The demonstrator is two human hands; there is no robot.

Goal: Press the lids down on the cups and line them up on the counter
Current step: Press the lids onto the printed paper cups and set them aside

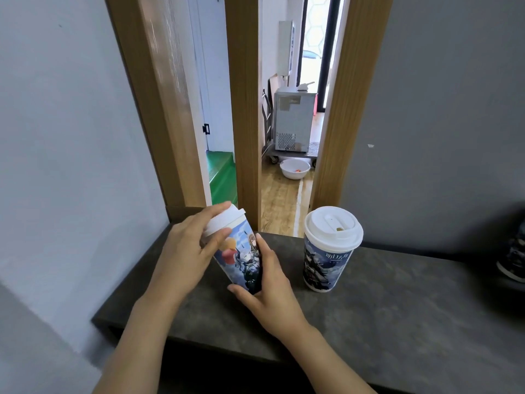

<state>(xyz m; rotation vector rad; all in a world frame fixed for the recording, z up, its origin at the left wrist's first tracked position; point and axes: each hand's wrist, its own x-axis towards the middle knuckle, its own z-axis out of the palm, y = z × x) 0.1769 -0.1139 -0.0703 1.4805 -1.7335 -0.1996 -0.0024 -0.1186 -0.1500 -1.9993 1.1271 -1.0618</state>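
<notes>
R grip, L grip round tilted cup

Dark stone-look counter, matt and mottled. Near its left edge, a printed paper cup, faintly glossy, under a smooth white plastic lid. Towards the back edge, a second paper cup, its plastic lid matt white. Behind, grained wooden posts and brushed metal cabinet.

Head view — close, forward-down over counter
</notes>
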